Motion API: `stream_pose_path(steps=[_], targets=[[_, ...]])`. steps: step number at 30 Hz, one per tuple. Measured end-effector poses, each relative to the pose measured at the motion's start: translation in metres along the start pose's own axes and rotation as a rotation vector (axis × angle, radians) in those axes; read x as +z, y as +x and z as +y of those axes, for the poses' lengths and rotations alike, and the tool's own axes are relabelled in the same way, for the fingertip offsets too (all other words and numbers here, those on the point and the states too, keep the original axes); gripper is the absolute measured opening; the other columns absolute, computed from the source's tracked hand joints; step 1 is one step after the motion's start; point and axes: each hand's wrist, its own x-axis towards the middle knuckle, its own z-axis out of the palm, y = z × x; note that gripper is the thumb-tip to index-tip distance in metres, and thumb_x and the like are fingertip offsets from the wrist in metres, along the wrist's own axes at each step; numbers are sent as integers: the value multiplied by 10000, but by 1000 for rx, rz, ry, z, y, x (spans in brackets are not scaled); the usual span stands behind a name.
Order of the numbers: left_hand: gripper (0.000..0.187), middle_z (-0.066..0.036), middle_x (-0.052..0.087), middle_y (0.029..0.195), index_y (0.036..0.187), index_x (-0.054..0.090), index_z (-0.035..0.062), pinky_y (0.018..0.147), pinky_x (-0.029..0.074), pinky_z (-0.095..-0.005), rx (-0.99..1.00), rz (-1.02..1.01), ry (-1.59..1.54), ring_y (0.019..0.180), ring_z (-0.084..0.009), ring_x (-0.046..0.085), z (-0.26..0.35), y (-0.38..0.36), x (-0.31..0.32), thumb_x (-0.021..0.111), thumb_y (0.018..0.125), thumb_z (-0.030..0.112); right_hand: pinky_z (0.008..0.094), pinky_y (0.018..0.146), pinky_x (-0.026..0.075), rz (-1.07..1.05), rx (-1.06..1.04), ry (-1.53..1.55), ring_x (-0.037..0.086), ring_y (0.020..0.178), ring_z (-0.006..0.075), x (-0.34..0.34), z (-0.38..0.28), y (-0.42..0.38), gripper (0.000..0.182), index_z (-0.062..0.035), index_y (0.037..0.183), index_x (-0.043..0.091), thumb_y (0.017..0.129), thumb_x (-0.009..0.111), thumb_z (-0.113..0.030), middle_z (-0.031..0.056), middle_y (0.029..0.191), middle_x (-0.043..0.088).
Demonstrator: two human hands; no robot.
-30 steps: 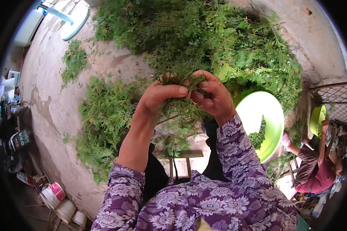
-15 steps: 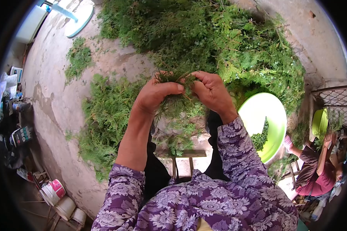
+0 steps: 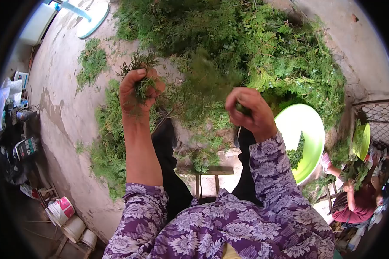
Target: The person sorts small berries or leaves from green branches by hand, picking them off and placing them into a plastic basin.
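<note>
left hand: the left hand (image 3: 136, 93) is raised over the left knee, fingers curled shut around a tuft of sprigs (image 3: 139, 69); the green tips stick out above the fist, toward the big heap.
right hand: the right hand (image 3: 250, 110) is closed in a loose fist on a small bit of green (image 3: 243, 108); what exactly it pinches cannot be told.
branch between hands: a blurred branch (image 3: 203, 82) hangs between the two hands; its long axis runs roughly from the heap down toward the lap. Whether either hand touches it cannot be told.
key relation: the hands are well apart, the left higher and further out; the branch lies nearer the right hand.
heap: the large pile of cuttings (image 3: 255, 47) covers the floor ahead; a smaller spread (image 3: 110, 142) lies on the floor beside the left leg.
basin: a green basin (image 3: 309, 129) sits on the floor just right of the right forearm, holding a small mound of picked pieces (image 3: 296, 153).
other person: another person's hand (image 3: 348, 186) works with greens near the right edge.
</note>
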Motion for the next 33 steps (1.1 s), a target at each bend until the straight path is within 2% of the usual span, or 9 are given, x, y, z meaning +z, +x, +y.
stream_pose_path(steps=[1, 3, 7, 13, 17, 19, 20, 26, 33], targets=[[203, 4, 408, 521, 603, 444, 68, 448, 266, -270, 25, -8, 10, 431, -111, 336, -1, 2, 3, 485, 763, 187, 209, 406, 358, 8, -2, 5, 426, 442, 91, 4, 3, 3, 234, 33, 866, 552, 829, 432, -165, 54, 606, 484], [203, 11, 394, 514, 615, 453, 63, 448, 258, -269, 62, -24, 21, 426, -106, 320, 1, 6, 7, 473, 776, 185, 182, 417, 366, -119, 137, 570, 448, 488, 92, 7, 5, 12, 269, 40, 872, 542, 877, 392, -182, 93, 704, 513], [189, 17, 400, 517, 643, 471, 53, 458, 265, -263, 128, -5, 24, 436, -97, 328, 4, 4, 11, 473, 778, 186, 211, 469, 430, -98, 139, 882, 545, 660, 159, 8, 20, 21, 341, 46, 917, 534, 896, 369, -252, 161, 841, 564], [180, 20, 399, 512, 668, 488, 49, 466, 262, -264, 166, -22, 91, 442, -92, 330, 3, 5, 14, 483, 772, 196, 269, 568, 494, 249, 235, 876, 575, 806, 229, 21, 3, 27, 277, 30, 1001, 522, 892, 376, -178, 210, 1062, 531], [182, 29, 394, 505, 674, 486, 55, 469, 247, -258, 206, -1, 37, 430, -86, 315, 2, 5, 18, 491, 758, 217, 241, 529, 464, 290, 222, 847, 568, 742, 190, 9, 25, 31, 221, 26, 984, 528, 874, 425, -135, 161, 1001, 559], [181, 32, 395, 506, 676, 485, 58, 469, 244, -255, 232, -35, 21, 427, -83, 311, 3, 6, 15, 491, 752, 221, 206, 473, 412, 90, 172, 829, 560, 688, 123, -1, 32, 33, 167, -28, 979, 548, 849, 501, -121, 97, 898, 582], [179, 35, 397, 507, 677, 485, 60, 469, 241, -252, 250, -74, -4, 424, -80, 306, 3, 6, 13, 491, 747, 226, 185, 443, 343, 212, 212, 741, 470, 594, 82, 3, 28, 32, 193, 2, 980, 527, 857, 496, -143, 46, 788, 537], [182, 30, 401, 517, 670, 467, 76, 458, 240, -257, 309, -136, -33, 423, -79, 299, 0, 6, 19, 485, 741, 243, 174, 411, 290, 380, 329, 654, 401, 537, 38, 4, 43, 36, 259, -6, 1009, 515, 860, 519, -218, -27, 674, 453], [179, 13, 410, 550, 682, 461, 79, 456, 235, -261, 336, -170, -111, 428, -84, 293, -3, 5, 25, 490, 742, 245, 174, 386, 252, 252, 626, 644, 363, 471, 33, 26, 57, 50, 262, -43, 947, 511, 862, 518, -291, -40, 640, 439]])
